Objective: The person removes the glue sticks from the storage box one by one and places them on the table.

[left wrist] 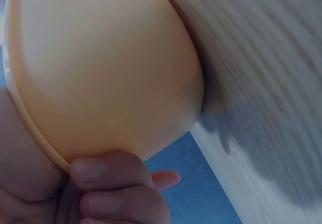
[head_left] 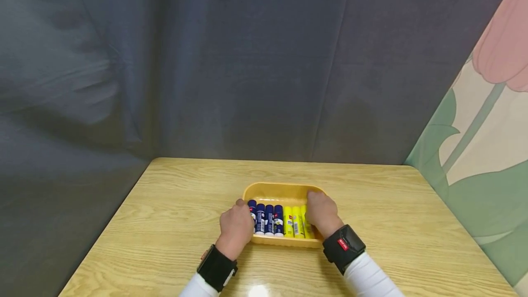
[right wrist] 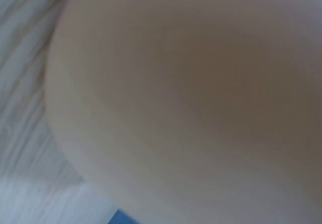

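Observation:
A yellow-orange plastic tray [head_left: 284, 242] stands between my two hands near the middle of the table. Several dark blue glue sticks [head_left: 269, 219] lie side by side in its left half, and yellow glue sticks [head_left: 297, 221] fill the space beside them on the right. My left hand [head_left: 236, 224] grips the tray's left rim; the left wrist view shows curled fingers [left wrist: 118, 171] under the rim, against the smooth outer wall [left wrist: 110, 68]. At the opposite end, my right hand [head_left: 323, 212] holds the right rim. Blurred tray wall [right wrist: 176, 108] fills most of the right wrist view, which hides those fingers.
The tray is on a light wood-grain table [head_left: 173, 223]. Behind the table's far edge and along its left side hangs a dark grey curtain [head_left: 255, 68]. A floral-patterned cloth [head_left: 486, 187] borders the right side.

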The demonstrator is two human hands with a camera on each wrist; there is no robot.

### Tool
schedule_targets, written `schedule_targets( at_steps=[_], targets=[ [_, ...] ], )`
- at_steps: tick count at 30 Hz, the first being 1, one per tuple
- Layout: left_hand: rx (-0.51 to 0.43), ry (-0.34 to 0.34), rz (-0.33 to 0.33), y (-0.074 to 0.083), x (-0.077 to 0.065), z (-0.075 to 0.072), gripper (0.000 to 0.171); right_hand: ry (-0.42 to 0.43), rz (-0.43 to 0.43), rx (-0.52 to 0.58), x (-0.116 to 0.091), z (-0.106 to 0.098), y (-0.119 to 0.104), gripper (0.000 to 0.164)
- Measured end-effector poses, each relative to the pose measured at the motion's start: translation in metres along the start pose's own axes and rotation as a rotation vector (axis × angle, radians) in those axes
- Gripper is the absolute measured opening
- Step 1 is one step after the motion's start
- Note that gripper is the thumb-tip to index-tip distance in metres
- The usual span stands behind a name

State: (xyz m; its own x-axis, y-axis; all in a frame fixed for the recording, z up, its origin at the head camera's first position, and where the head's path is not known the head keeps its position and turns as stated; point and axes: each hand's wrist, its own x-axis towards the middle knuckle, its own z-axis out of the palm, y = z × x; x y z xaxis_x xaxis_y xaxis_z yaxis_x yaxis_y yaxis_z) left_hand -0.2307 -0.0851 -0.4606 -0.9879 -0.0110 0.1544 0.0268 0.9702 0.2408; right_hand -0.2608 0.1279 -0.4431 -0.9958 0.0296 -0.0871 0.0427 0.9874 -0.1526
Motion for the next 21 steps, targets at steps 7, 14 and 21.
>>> schedule_targets(
  at_steps=[7,14,21],
  targets=[
    [0.008,0.003,0.002,-0.0002,0.0002,-0.0001,0.021,0.019,-0.021,0.017,-0.0017,-0.0013,0.0003,0.058],
    [0.013,-0.008,0.007,-0.0004,0.0004,-0.0006,0.022,0.019,-0.014,0.020,-0.0017,-0.0021,-0.0006,0.065],
    [0.016,-0.017,0.004,-0.0007,0.0001,-0.0007,0.023,0.061,-0.022,0.074,-0.0054,-0.0080,-0.0013,0.061]
  ],
)
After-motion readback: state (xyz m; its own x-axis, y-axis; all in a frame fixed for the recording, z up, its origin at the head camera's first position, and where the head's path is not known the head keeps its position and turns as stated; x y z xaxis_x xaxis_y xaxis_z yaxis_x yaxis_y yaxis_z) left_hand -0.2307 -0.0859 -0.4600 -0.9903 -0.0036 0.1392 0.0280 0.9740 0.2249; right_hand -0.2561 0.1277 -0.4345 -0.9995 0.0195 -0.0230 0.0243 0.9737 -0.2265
